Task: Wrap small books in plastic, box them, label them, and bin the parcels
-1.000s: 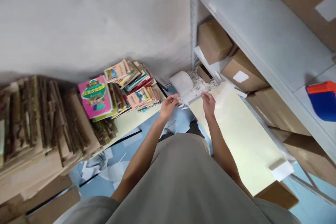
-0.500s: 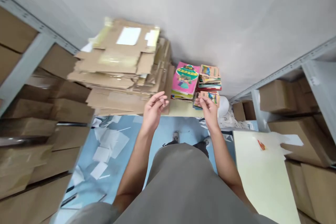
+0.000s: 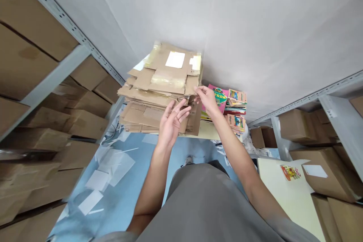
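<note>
A tall stack of flattened cardboard boxes (image 3: 170, 79) lies on the table by the wall, with white labels and yellowish tape on its top sheet. My left hand (image 3: 171, 123) is in front of the stack, palm turned up, fingers spread and nothing in them. At the stack's right front corner is my right hand (image 3: 207, 98), its fingers loosely bent and apart; whether their tips touch the cardboard is unclear. Behind that hand, a pink book (image 3: 220, 96) tops a pile and is partly covered. Small illustrated booklets (image 3: 237, 96) are piled to its right.
Metal shelves with cardboard boxes (image 3: 28, 41) rise on the left, and more boxes (image 3: 326, 151) fill shelves on the right. Paper sheets (image 3: 98, 179) litter the blue floor. A pale tabletop (image 3: 289, 200) at right carries a colourful packet (image 3: 290, 172).
The view has swung left, and the stack appears nearer the middle. My right hand has gone from the booklets to the cardboard's right corner. My left hand's fingers have spread.
</note>
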Tool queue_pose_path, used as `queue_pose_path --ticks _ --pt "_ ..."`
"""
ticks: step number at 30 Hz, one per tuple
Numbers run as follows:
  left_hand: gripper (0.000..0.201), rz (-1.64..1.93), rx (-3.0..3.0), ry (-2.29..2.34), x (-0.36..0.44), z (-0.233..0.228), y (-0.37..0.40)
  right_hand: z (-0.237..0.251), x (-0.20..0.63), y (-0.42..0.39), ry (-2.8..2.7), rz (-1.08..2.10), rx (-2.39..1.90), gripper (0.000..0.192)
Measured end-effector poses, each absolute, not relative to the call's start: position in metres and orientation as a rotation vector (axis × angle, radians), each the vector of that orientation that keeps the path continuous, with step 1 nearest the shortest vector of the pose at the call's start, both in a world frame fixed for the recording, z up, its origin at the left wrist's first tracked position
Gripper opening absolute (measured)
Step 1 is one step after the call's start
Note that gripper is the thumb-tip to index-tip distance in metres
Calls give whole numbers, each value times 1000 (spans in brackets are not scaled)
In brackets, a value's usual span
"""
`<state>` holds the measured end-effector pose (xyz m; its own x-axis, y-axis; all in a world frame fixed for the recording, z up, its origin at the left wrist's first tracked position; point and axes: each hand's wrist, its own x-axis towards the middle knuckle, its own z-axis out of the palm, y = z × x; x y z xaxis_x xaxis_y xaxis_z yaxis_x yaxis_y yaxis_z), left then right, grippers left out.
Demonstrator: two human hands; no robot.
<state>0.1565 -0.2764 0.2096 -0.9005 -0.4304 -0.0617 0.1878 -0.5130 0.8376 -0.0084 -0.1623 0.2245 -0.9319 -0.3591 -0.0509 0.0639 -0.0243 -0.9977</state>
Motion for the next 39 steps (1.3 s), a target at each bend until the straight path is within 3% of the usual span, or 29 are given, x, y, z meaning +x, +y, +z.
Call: queue_pose_path --ticks 7,11,15,21,28,33,35,39 --pt "57 -2462 372 -1187 162 217 -274 267 27 -145 1942 -2238 -573 48" --pt "40 -2435 354 -1218 168 232 -258 269 79 -96 1944 -2339 -450 45" --pt "37 -2470 461 -1323 166 233 -219 236 130 -32 2042 -2342 -186 46" --pt "64 -2757 378 -1614 137 188 -143 189 197 85 2354 -2122 506 49" --pt "43 -2953 207 -2005 128 135 -43 152 316 236 2762 -1765 1510 69" --pt "38 -2908 -167 -2381 150 121 27 110 390 310 2487 -1635 1961 87" --pt "33 -2901 -218 -2469 158 117 59 96 413 331 2372 -1770 1977 82" --pt "25 -2838 -348 -2591 165 105 135 76 451 371 2308 -2068 1805 55"
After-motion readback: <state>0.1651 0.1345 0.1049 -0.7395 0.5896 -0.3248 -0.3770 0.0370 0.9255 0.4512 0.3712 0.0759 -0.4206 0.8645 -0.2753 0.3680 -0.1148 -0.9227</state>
